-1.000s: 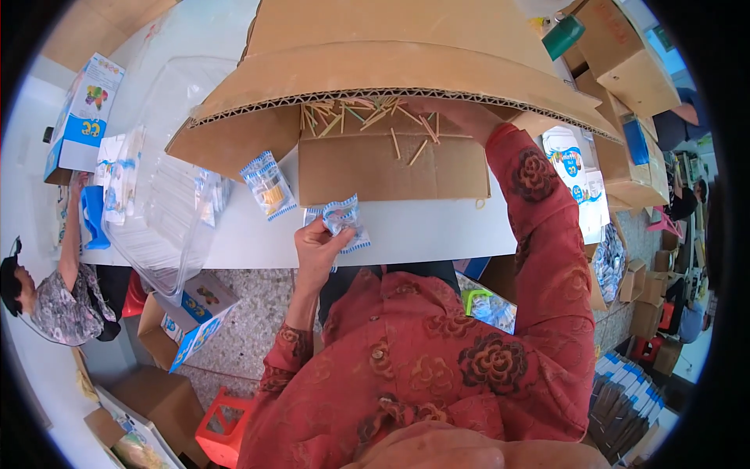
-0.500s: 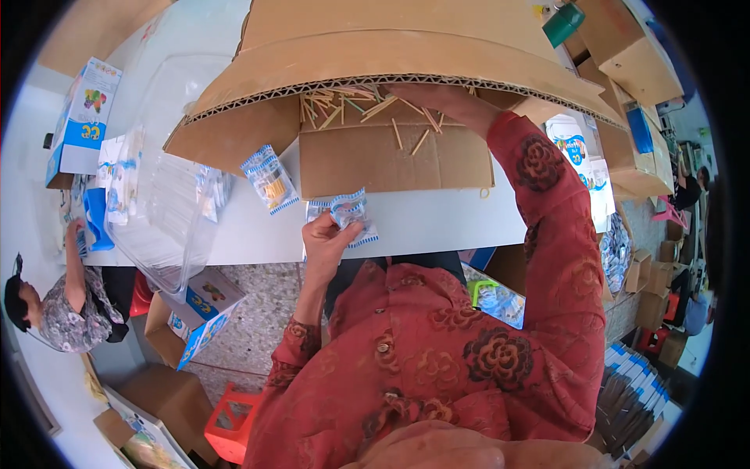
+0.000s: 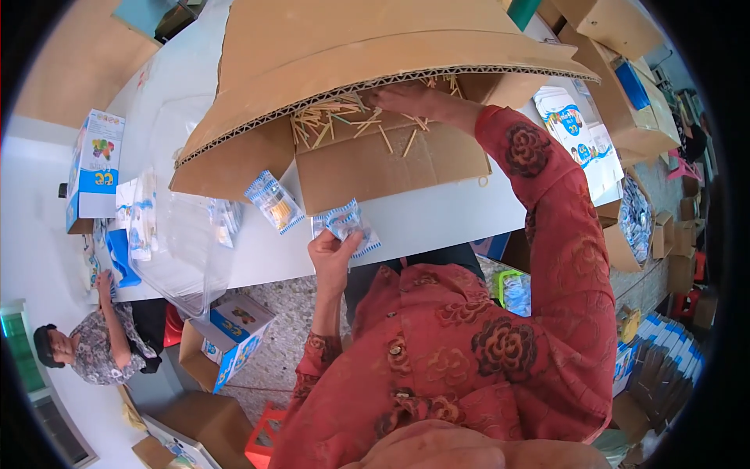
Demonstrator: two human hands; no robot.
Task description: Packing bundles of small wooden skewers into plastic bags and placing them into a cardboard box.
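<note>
My left hand (image 3: 332,252) pinches a small clear plastic packet with blue edges (image 3: 344,220) between thumb and fingers, above the table's front edge. Another such packet (image 3: 273,202), with short yellow sticks showing inside, lies to its left on the table. My right hand (image 3: 406,98) reaches into a large open cardboard box (image 3: 391,172). Its fingers are bent together at a pile of thin, short sticks (image 3: 320,125), mostly pale yellow with some pink and green. The fingertips are partly hidden among the sticks, so what they grip cannot be made out.
A clear plastic tray (image 3: 176,258) overhangs the table's left front edge. Blue-and-white printed cartons (image 3: 98,168) stand at the far left, and printed sheets (image 3: 574,129) lie right of the box. A co-worker (image 3: 101,344) sits at the left. A red stool (image 3: 264,438) stands on the floor.
My right hand has shifted left over the stick pile, and more of it shows below the box flap. The left hand still holds its packet. The whole view has turned slightly.
</note>
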